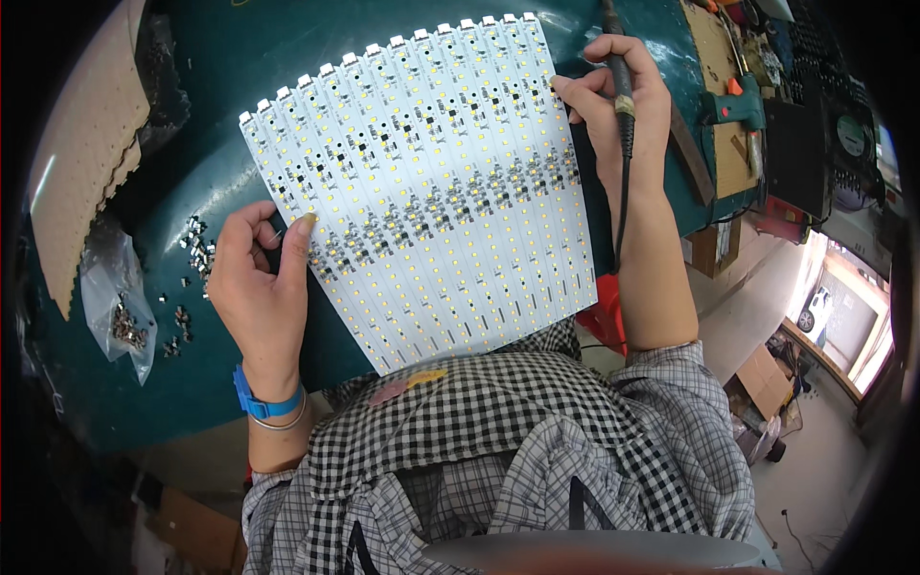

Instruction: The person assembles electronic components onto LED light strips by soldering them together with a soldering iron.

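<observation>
A white LED circuit board panel (426, 196) of side-by-side strips lies tilted before me, its near edge at my checked apron. Small white connectors (398, 43) line its far edge. My left hand (259, 287) is closed on the panel's left edge, thumb on top, the other fingers curled and partly hidden. In my right hand (632, 120) is a soldering iron (621, 79), its cable running down along the wrist. The thumb and a finger of that hand also pinch the panel's right edge. The iron's tip points away from me, beyond the hand.
Loose small metal parts (199, 251) lie left of my left hand, beside a clear plastic bag (113, 302) with more inside. A brown scalloped-edge board (91, 144) stands far left. On the right of the green table (216, 72) are a dark bar (692, 158) and a green power tool (736, 107).
</observation>
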Demonstrator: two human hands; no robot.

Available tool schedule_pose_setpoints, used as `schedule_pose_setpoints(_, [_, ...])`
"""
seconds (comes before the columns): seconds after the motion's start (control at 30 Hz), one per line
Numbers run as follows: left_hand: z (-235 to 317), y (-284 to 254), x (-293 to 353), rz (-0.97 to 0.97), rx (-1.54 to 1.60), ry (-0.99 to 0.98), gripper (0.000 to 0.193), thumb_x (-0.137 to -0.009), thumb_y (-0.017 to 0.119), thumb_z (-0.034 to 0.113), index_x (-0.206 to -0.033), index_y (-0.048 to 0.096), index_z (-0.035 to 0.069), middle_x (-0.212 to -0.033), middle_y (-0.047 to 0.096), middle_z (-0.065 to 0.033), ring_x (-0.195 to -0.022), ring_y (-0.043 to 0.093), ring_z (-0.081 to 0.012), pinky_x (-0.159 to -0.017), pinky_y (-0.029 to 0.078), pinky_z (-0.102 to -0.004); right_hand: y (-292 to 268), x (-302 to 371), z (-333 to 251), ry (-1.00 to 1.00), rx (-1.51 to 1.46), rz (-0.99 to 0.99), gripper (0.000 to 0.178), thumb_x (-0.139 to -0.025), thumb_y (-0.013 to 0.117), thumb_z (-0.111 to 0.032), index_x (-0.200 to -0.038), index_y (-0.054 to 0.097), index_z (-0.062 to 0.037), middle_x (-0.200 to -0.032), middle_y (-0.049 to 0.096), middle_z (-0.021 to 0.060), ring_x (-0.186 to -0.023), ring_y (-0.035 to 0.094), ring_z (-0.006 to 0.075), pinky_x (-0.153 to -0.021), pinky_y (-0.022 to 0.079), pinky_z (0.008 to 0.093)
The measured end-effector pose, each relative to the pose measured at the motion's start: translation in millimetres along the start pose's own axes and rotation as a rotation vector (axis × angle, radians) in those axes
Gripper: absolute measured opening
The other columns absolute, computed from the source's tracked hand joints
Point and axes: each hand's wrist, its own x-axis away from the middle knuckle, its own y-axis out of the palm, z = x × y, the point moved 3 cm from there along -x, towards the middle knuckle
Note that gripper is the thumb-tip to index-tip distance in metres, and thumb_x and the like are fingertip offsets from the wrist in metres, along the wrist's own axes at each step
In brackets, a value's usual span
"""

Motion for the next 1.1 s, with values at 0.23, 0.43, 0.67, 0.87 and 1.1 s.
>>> schedule_pose_setpoints(0.23, [-1, 1, 1, 0.019, 0.009, -0.002, 0.023, -0.082, 0.076, 0.007, -0.099, 0.062, -0.001, -0.073, 0.049, 0.0013, -0.061, 0.041, -0.005, -0.054, 0.036, -0.0197, 4, 3, -3, -0.009, 0.045, 0.02, 0.033, -0.075, 0.076, 0.004, -0.102, 0.059, -0.0036, -0.066, 0.06, 0.0, -0.056, 0.053, 0.0063, -0.053, 0.043, 0.0196])
schedule_pose_setpoints(0.43, [0, 0, 0, 0.026, 0.01, 0.014, 0.023, -0.082, 0.076, 0.007, -0.099, 0.062, -0.001, -0.073, 0.049, 0.0012, -0.061, 0.041, -0.0052, -0.053, 0.035, -0.02, 7, 2, -7, -0.046, 0.146, -0.013, 0.034, -0.076, 0.075, 0.006, -0.104, 0.058, -0.0023, -0.07, 0.061, 0.001, -0.062, 0.06, 0.0069, -0.058, 0.049, 0.0196])
schedule_pose_setpoints(0.67, [-2, 3, 0, 0.055, 0.012, 0.028, 0.024, -0.08, 0.079, 0.01, -0.096, 0.063, 0.002, -0.069, 0.049, 0.0005, -0.056, 0.038, -0.0067, -0.049, 0.033, -0.0229, 0, 5, 0, 0.008, 0.003, -0.003, 0.037, -0.077, 0.074, 0.007, -0.108, 0.056, -0.0024, -0.075, 0.065, 0.0046, -0.064, 0.062, 0.0082, -0.059, 0.05, 0.0207])
schedule_pose_setpoints(0.87, [1, 1, 0, 0.022, -0.027, 0.009, 0.022, -0.084, 0.075, 0.006, -0.101, 0.063, -0.003, -0.075, 0.049, 0.0022, -0.064, 0.042, -0.003, -0.055, 0.036, -0.0172, 1, 3, 3, -0.05, -0.014, 0.011, 0.036, -0.077, 0.074, 0.006, -0.106, 0.055, -0.0024, -0.072, 0.065, 0.0053, -0.062, 0.061, 0.0086, -0.058, 0.051, 0.0215])
schedule_pose_setpoints(1.1, [-2, 3, 0, 0.064, -0.005, 0.045, 0.025, -0.079, 0.079, 0.009, -0.097, 0.064, 0.001, -0.069, 0.05, 0.0003, -0.057, 0.039, -0.0067, -0.05, 0.033, -0.0228, 2, 1, -6, -0.038, 0.089, -0.002, 0.035, -0.075, 0.075, 0.006, -0.105, 0.058, -0.002, -0.071, 0.063, 0.0033, -0.062, 0.06, 0.0081, -0.058, 0.051, 0.0216])
